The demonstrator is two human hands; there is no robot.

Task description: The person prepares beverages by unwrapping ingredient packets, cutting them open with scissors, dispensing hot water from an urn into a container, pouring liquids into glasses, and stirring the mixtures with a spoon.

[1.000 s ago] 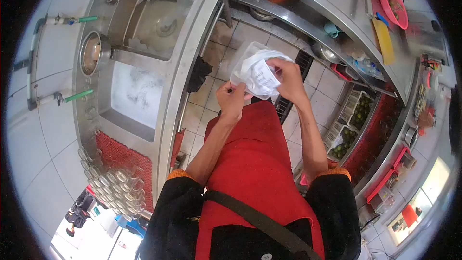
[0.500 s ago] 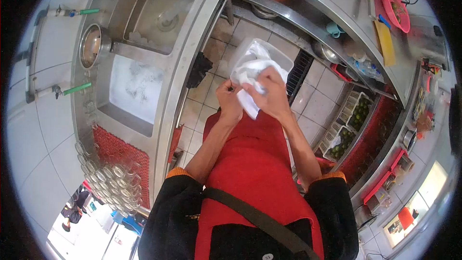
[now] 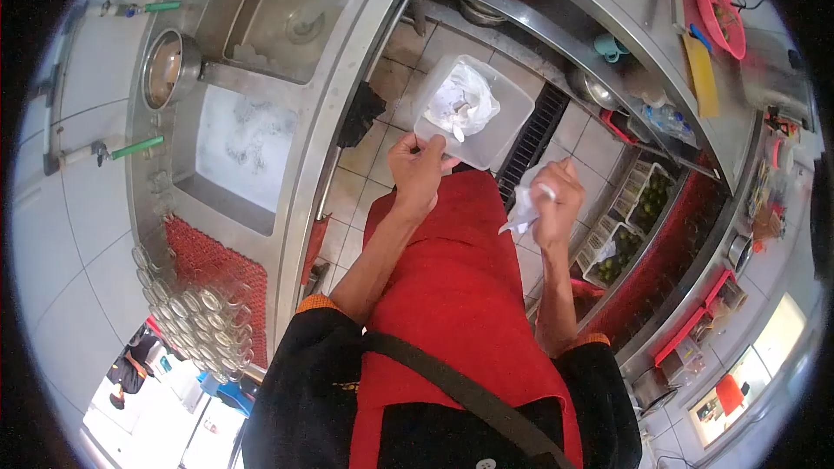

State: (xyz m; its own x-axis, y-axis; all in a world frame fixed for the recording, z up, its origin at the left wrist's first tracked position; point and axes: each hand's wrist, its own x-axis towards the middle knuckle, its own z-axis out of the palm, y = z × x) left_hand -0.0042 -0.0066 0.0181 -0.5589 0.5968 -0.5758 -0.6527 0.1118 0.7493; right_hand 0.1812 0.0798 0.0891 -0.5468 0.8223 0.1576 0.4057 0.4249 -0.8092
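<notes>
My left hand [image 3: 417, 172] grips the near-left corner of a translucent plastic container [image 3: 504, 117], its fingers closed on the rim. Inside the container lies a crumpled white cloth or bag [image 3: 476, 97]; I cannot tell which. A small white piece shows at its near side. Off to the right, apart from the container, my right hand [image 3: 560, 204] is closed around a white cloth [image 3: 522, 210], whose loose end hangs toward the red apron [image 3: 460, 269].
At left is a two-basin steel sink [image 3: 300, 122], with suds in the nearer basin. Several upturned glasses [image 3: 195, 321] stand on a red mat [image 3: 217, 274]. Crates of green fruit [image 3: 612, 256] sit low at right, near a floor drain [image 3: 534, 135]. A person [image 3: 130, 373] shows at lower left.
My right hand has moved right and down, away from the container, with a white cloth in it. The container's inside now shows, with white material left in it. My left hand stays at its edge.
</notes>
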